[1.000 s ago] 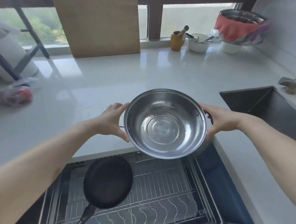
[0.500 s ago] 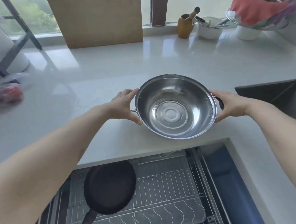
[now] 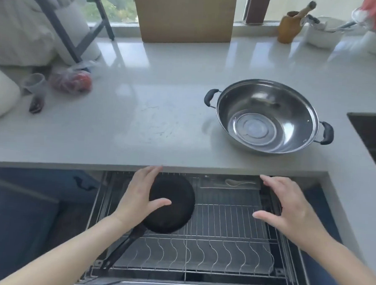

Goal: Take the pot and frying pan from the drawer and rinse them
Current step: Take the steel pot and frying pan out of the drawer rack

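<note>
A steel pot (image 3: 266, 118) with two black handles stands upright on the grey countertop (image 3: 141, 109), right of centre, with no hand on it. Below the counter edge the drawer (image 3: 221, 242) is pulled out, its wire rack showing. A black frying pan (image 3: 175, 209) lies in the rack's left half, handle pointing toward me and to the left. My left hand (image 3: 139, 196) hovers over the pan's left rim, fingers spread, holding nothing. My right hand (image 3: 286, 208) is open above the rack's right side, apart from the pan.
A dark sink (image 3: 372, 134) opens at the right edge. A wooden cutting board (image 3: 185, 13) leans against the window. A wooden jar (image 3: 291, 25) and white bowls stand at the back right. A plastic bag with red items (image 3: 72, 81) and a clear cup (image 3: 34, 84) sit left. A spoon (image 3: 239, 183) lies in the rack's back tray.
The pot was set down on the countertop and both hands let go of it. Both hands dropped to the open drawer, the left one over the frying pan.
</note>
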A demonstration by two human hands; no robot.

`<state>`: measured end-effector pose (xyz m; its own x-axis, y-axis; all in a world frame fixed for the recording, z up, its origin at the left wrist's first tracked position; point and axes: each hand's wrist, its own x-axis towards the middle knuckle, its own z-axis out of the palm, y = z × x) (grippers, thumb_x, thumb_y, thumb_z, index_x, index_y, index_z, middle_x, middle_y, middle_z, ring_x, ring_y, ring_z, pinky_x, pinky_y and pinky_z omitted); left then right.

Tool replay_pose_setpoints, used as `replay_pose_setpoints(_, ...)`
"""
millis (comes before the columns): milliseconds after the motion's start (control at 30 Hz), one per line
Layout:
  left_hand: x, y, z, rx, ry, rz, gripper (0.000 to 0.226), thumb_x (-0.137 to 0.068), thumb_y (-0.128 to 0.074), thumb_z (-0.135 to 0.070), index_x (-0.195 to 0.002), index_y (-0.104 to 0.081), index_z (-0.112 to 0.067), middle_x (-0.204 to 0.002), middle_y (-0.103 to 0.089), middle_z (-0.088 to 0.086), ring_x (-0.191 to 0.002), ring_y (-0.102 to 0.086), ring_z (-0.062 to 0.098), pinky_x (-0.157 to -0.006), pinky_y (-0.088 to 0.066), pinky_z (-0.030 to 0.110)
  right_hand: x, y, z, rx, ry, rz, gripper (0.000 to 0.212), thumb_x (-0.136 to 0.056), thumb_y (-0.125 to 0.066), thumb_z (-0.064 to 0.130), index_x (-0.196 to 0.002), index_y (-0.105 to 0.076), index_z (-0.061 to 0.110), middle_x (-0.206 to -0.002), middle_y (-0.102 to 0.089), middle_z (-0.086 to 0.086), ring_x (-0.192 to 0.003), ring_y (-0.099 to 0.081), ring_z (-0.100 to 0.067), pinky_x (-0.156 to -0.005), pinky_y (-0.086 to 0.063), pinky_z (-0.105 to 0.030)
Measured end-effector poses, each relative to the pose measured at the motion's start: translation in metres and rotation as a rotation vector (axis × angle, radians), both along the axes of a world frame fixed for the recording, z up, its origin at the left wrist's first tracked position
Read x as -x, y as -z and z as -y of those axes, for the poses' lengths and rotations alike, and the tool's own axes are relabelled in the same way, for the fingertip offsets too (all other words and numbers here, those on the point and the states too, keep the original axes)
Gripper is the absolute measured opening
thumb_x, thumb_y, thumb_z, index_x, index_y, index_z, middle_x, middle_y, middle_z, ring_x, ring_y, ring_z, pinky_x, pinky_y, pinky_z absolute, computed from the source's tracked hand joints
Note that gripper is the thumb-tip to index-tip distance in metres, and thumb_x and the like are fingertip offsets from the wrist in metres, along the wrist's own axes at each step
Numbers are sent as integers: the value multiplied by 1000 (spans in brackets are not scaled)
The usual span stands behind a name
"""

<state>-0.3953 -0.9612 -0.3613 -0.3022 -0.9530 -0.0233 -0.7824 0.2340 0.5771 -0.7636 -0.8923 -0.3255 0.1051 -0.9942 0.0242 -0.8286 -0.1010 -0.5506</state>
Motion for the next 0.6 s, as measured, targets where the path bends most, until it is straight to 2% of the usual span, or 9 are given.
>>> replay_pose_setpoints(100,-33,37,-44,-161,-93,147,100,-74,-80,-45,-153,-24,-19,-152,-33,1,-141,-23,15,-117,-23,33,-30,48,-12,-190,-138,-77,98,-71,-81,48,-151,-30,26,-134,-44,8,-121,-39,-10,-105,-40,-35)
replay_pose_setpoints(233,-55,90,-68,-376,-282,310,114,-72,-78,-54,-155,-12,-13,-155,-26,10,-144,-22,25,-117,-25,39,-63,104,0,-345,-174,-159,106,-74,-78,51,-155,-16,24,-149,-33,0,-134,-30,-17,-109,-35,-32)
replay_pose_setpoints(367,-64,144,-60,-468,-424,312,120,-68,-81,-55,-154,-11,-10,-157,-21,13,-146,-18,29,-117,-26,46,-90,156,32,-460,-154,-206,117,-67,-82,53,-155,-12,24,-157,-23,-9,-145,-21,-27,-113,-29,-40)
replay_pose_setpoints(433,-64,165,-50,-499,-441,313,123,-65,-83,-56,-154,-11,-10,-158,-21,14,-146,-17,31,-118,-25,47,-101,181,52,-500,-162,-185,122,-67,-85,48,-156,-6,22,-161,-16,-7,-147,-14,-26,-116,-24,-39)
replay_pose_setpoints(533,-65,192,-34,-530,-378,349,136,-57,-86,-58,-155,-1,-16,-159,-17,11,-145,-21,33,-116,-27,46,-118,213,75,-551,-174,-159,131,-66,-87,42,-156,5,24,-164,-7,-3,-150,-6,-25,-119,-16,-38)
replay_pose_setpoints(600,-67,207,-25,-573,-349,333,141,-54,-89,-54,-154,5,-22,-158,-18,8,-140,-31,31,-112,-36,44,-126,233,84,-578,-157,-135,133,-65,-89,39,-156,6,24,-164,-6,-2,-150,-6,-25,-119,-15,-39)
